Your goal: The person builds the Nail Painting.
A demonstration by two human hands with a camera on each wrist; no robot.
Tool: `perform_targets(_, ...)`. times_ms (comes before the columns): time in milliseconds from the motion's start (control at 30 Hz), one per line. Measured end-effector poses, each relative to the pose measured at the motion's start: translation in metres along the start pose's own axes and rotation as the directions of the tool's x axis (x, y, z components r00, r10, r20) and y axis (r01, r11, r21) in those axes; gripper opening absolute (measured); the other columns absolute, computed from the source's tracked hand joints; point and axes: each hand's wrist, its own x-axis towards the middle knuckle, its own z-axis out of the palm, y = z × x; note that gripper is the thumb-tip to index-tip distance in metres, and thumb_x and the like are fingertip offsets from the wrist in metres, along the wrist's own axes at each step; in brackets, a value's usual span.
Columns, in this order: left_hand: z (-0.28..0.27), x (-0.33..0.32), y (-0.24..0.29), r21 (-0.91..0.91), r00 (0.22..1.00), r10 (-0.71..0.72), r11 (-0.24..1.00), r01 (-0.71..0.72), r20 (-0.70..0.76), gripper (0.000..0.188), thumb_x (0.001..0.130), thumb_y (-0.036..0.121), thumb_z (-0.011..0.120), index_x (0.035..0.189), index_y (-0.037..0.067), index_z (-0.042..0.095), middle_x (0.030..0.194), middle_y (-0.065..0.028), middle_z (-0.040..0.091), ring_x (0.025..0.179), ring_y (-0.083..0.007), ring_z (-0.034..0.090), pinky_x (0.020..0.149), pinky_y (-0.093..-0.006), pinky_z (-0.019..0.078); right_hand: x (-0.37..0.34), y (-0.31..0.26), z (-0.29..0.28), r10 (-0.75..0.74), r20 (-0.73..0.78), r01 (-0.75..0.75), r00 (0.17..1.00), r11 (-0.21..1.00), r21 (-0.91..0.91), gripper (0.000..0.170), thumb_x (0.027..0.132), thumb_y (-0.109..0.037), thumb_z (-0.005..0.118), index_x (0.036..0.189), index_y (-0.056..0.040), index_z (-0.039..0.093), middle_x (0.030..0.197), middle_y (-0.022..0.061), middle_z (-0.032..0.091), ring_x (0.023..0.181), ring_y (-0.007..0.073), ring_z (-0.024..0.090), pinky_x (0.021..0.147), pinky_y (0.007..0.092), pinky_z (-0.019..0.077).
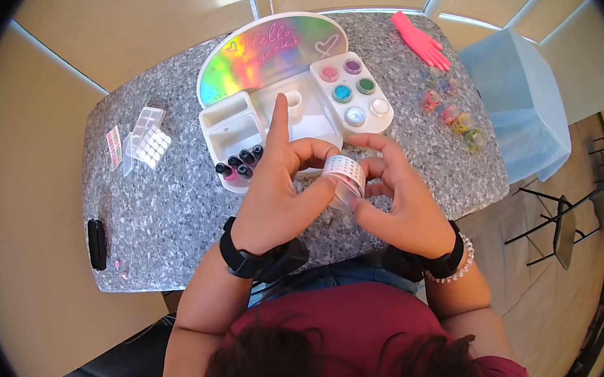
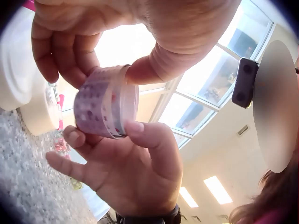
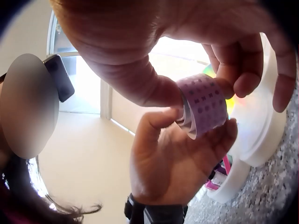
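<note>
Both hands hold a small curled roll of pale sticker sheets (image 1: 344, 168) printed with rows of tiny dark and pink marks. In the head view my left hand (image 1: 281, 194) pinches the roll's left side between thumb and curled fingers, with its index finger pointing straight up. My right hand (image 1: 411, 211) grips the other side with thumb and fingertips. Several overlapping layers show at the edge of the roll (image 3: 204, 105) in the right wrist view. From the left wrist, the roll (image 2: 100, 103) looks translucent, with my left thumb (image 2: 152, 70) on its upper edge.
A white organizer (image 1: 283, 91) with a holographic back stands beyond the hands, holding glitter pots (image 1: 342, 93) and black-capped polish bottles (image 1: 245, 157). Left lie a box of white nail tips (image 1: 152, 147) and a black case (image 1: 96, 244). Right are a pink glove (image 1: 420, 40) and small jars (image 1: 462, 122).
</note>
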Motion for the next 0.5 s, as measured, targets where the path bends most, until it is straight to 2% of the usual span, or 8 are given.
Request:
perform_targets(133, 0.002, 0.001, -0.002, 0.028, 0.996, -0.061, 0.998, 0.060, 0.062, 0.106, 0.098, -0.005, 0.062, 0.176, 0.005, -0.009, 0.125, -0.0144, 0.070, 0.116, -0.0198, 0.068, 0.106, -0.0363, 0.0520, 0.008, -0.018, -0.017, 0.006, -0.096, -0.003, 0.995, 0.999, 0.037, 0.078, 0.088, -0.007, 0.077, 0.156, -0.0011, 0.041, 0.104, 0.0014, 0.066, 0.095, 0.0116, 0.064, 0.094, 0.0332, 0.0538)
perform_targets(200, 0.008, -0.004, -0.006, 0.125, 0.965, -0.137, 0.986, 0.111, 0.222, 0.104, 0.099, -0.001, 0.065, 0.177, 0.004, -0.004, 0.127, -0.0134, 0.070, 0.119, -0.0181, 0.066, 0.109, -0.0365, 0.0493, 0.009, -0.024, -0.025, -0.019, -0.093, 0.021, 0.996, 1.000, 0.021, 0.076, 0.089, -0.006, 0.076, 0.156, -0.0003, 0.041, 0.103, 0.0017, 0.066, 0.093, 0.0108, 0.065, 0.093, 0.0328, 0.0549)
perform_targets(300, 0.008, -0.004, -0.009, 0.064, 0.955, -0.171, 0.985, 0.160, 0.243, 0.104, 0.100, 0.003, 0.068, 0.177, 0.004, -0.001, 0.129, -0.0118, 0.071, 0.121, -0.0166, 0.065, 0.112, -0.0363, 0.0469, 0.011, -0.019, -0.025, -0.012, -0.075, 0.020, 0.997, 0.995, 0.099, 0.074, 0.090, -0.005, 0.076, 0.155, -0.0004, 0.041, 0.105, 0.0021, 0.067, 0.095, 0.0100, 0.066, 0.089, 0.0298, 0.0564)
perform_targets(367, 0.003, -0.001, -0.005, 0.119, 0.953, -0.188, 0.979, 0.163, 0.237, 0.099, 0.101, 0.001, 0.067, 0.177, 0.004, 0.003, 0.127, -0.0123, 0.071, 0.120, -0.0172, 0.066, 0.110, -0.0357, 0.0487, 0.011, -0.013, -0.024, 0.000, -0.102, 0.016, 0.995, 0.988, 0.156, 0.073, 0.091, -0.004, 0.078, 0.154, -0.0004, 0.041, 0.107, 0.0031, 0.068, 0.096, 0.0103, 0.067, 0.086, 0.0288, 0.0572)
perform_targets(433, 0.006, 0.004, -0.010, -0.123, 0.985, -0.149, 0.980, 0.159, 0.084, 0.092, 0.103, -0.001, 0.065, 0.177, 0.004, 0.010, 0.127, -0.0141, 0.071, 0.119, -0.0195, 0.068, 0.107, -0.0354, 0.0517, 0.010, -0.010, -0.026, 0.018, -0.145, 0.012, 0.989, 0.980, 0.198, 0.073, 0.091, -0.004, 0.079, 0.154, -0.0004, 0.041, 0.108, 0.0042, 0.068, 0.097, 0.0106, 0.067, 0.084, 0.0277, 0.0580)
perform_targets(467, 0.007, 0.005, -0.010, -0.179, 0.991, -0.131, 0.975, 0.135, 0.035, 0.086, 0.103, -0.003, 0.064, 0.175, 0.004, 0.017, 0.128, -0.0171, 0.072, 0.120, -0.0222, 0.071, 0.105, -0.0363, 0.0549, 0.009, -0.010, -0.027, 0.046, -0.105, -0.021, 0.993, 0.973, 0.229, 0.073, 0.092, -0.004, 0.080, 0.154, -0.0011, 0.041, 0.109, 0.0052, 0.068, 0.098, 0.0113, 0.068, 0.084, 0.0273, 0.0586)
perform_targets(500, 0.009, 0.007, -0.008, -0.188, 0.991, -0.125, 0.973, 0.133, 0.056, 0.086, 0.103, -0.003, 0.064, 0.175, 0.004, 0.017, 0.128, -0.0171, 0.072, 0.120, -0.0222, 0.071, 0.105, -0.0363, 0.0549, 0.008, -0.011, -0.028, 0.073, -0.065, -0.054, 0.995, 0.964, 0.260, 0.072, 0.093, -0.003, 0.080, 0.153, -0.0018, 0.041, 0.110, 0.0063, 0.068, 0.099, 0.0121, 0.068, 0.084, 0.0269, 0.0592)
